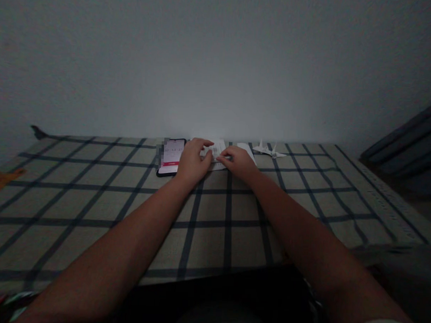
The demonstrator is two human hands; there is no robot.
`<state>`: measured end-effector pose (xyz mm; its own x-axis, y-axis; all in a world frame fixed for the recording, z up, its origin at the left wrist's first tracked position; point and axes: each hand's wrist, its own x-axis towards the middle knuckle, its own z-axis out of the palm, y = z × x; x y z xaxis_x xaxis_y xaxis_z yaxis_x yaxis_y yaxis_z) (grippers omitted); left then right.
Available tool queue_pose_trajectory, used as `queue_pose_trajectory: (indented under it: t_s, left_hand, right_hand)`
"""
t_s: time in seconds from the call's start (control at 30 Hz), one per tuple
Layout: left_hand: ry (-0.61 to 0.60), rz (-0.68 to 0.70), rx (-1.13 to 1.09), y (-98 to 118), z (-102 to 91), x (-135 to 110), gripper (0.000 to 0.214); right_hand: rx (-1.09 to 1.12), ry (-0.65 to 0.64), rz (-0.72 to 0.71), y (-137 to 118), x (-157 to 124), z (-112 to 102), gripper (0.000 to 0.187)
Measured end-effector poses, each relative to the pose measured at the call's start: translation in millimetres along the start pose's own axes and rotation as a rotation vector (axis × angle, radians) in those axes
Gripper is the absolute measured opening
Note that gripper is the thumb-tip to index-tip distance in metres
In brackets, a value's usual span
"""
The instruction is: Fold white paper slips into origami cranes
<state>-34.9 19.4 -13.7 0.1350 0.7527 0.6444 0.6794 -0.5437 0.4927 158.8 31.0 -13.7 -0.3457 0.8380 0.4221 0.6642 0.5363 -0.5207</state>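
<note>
Far to the left of the left fingers [207, 156], an orange item [4, 178] cut off by the edge of view; farther back on that side, a small dark object [39, 132], too dim to name. All around the fingers, a worktop [205, 246] under pale cloth [105, 176] with dark checks; behind them, a plain grey wall [218, 72]. Well to the right, dark striped fabric [407, 144].

Just left of the left fingers, a phone [172, 153] with its screen lit, partly overlapped by the hand. Left thumb and forefinger apart, over the left part of a printed paper [219, 146]. Between and behind both sets of fingers, that same paper. Right fingers [227, 162] drawn near together at the tips, at the paper; impossible to tell whether pinched on it. Behind the right hand, a white sheet [247, 147]; just right of it, folded paper with pointed tips [268, 149].

Near side of the fingers, checked cloth running between left forearm [138, 234] and right forearm [305, 221] to the front edge; more cloth on either side.
</note>
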Motion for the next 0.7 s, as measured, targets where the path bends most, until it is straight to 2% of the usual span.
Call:
queue_pose_trajectory:
  t_s: [0.17,0.33,0.4,0.5,0.6,0.7]
  left_hand:
    - [0.103,0.032,0.076,3,1.4,-1,0.023]
    - [0.163,-0.054,0.156,12,-1.4,-1,0.026]
    - [0.104,-0.087,0.170,15,-3.3,0,0.018]
    - [-0.130,-0.148,0.159,16,-4.5,-1,0.006]
    - [-0.243,-0.176,0.206,13,-1.9,-2,0.016]
    - [-0.313,-0.091,0.256,7,3.1,-3,0.030]
  right_hand:
    - [0.151,0.068,0.068,2,1,7,0.024]
    - [0.167,0.073,0.082,2,-1,4,0.019]
    - [0.155,0.077,0.106,1,-2,3,0.016]
    - [0.110,0.063,0.092,-2,-2,3,0.013]
    - [0.047,0.059,0.072,-4,-3,3,0.011]
    - [0.026,0.064,0.098,-4,-4,4,0.011]
